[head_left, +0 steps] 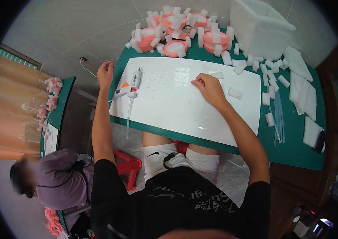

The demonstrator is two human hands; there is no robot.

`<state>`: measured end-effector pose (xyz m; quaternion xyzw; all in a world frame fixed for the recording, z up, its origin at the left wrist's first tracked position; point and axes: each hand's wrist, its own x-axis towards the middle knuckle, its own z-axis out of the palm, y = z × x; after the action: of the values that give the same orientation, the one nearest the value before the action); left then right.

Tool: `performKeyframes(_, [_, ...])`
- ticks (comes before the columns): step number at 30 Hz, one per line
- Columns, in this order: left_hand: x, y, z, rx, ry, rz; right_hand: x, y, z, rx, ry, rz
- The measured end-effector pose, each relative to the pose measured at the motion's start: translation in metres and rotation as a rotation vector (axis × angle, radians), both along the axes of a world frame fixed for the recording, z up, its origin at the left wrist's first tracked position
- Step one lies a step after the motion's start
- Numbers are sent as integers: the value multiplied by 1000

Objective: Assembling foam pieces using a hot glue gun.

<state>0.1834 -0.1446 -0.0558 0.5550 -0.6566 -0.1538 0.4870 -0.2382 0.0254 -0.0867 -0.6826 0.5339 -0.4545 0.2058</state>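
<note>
My right hand (208, 88) hovers over the white board (177, 107), its thumb and fingers pinched together; whatever is in them, if anything, is too small to make out. Past the board's left edge is my left hand (105, 74), fingers curled in, their contents also unclear. Between the hands, on the board's left side, lies a white and grey glue gun (136, 79) with a long clear glue stick (128, 119) reaching over the front edge. Two flat white foam pieces, one nearer (234, 93) and one farther (217, 75), rest beside my right hand.
Pink rings (175, 48) with white foam blocks are stacked at the back of the green table (296, 147). A big white foam bundle (256, 32), loose foam blocks (273, 85), foam sheets (302, 93) and clear sticks (279, 115) lie right. Left, a person (63, 179) sits near another table.
</note>
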Motion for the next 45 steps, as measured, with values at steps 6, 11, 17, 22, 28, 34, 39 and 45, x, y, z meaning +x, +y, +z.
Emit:
performKeyframes(6, [-6,-28,-13,56,-22,23,1,-2,3,64,66,44])
performKeyframes(11, [-8,-43,-23,50,14,-12,0,-2,-3,14,25,62])
performKeyframes(17, [-13,-58,-22,51,36,-87,-3,3,3,92,33,46])
performKeyframes(22, [-13,-55,-20,43,25,-78,2,1,10,189,50,51])
performKeyframes(28, [-21,-45,-17,-28,-91,-26,6,2,11,183,48,47])
performKeyframes(34, [-17,-31,-18,-28,-204,-79,8,2,11,259,75,2])
performKeyframes(39, [-19,-26,-18,-20,-210,-59,1,-1,5,199,52,61])
performKeyframes(45, [-25,-26,-15,9,-199,-86,1,-1,2,161,38,70])
